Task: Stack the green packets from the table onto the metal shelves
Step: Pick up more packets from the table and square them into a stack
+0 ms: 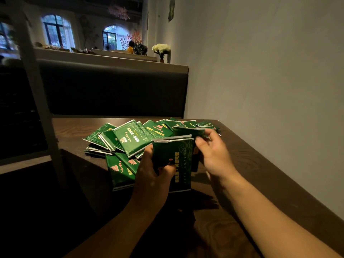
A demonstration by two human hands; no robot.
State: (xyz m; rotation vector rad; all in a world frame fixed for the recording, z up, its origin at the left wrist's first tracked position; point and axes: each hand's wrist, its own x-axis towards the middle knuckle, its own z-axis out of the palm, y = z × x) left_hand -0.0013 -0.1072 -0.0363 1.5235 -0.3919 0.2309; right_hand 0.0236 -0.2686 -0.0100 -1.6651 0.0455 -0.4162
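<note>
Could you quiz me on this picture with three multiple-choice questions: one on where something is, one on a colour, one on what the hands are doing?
1. Where does the loose pile of packets lie?
A on the dark table
B on the floor
C on a chair

2. What colour are the packets?
A red
B green
C white

3. What is the left hand doing?
A resting flat
B pointing at the wall
C gripping a packet bundle

Answers: 1 A, the pile rests on the tabletop; 2 B, green wrappers with silver edges; 3 C, its fingers curl round the bundle, while the right hand pinches another packet.
</note>
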